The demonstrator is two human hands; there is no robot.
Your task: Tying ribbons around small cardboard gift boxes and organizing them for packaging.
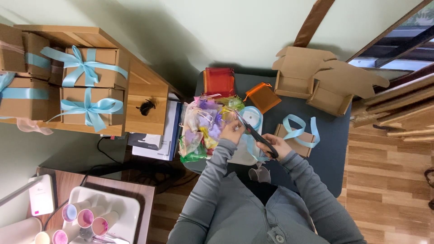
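Looking down, we see our right hand (275,145) closed through the handles of black scissors (257,134), blades angled up toward the left hand (232,132). That left hand pinches a light blue ribbon (251,118) just beside the blade tips (whether the blades meet the ribbon, we cannot tell). The ribbon runs from its spool on the dark blue table (332,149), next to a heap of coloured organza bags (203,126). A flat brown box (296,140) draped with ribbon lies near the right hand.
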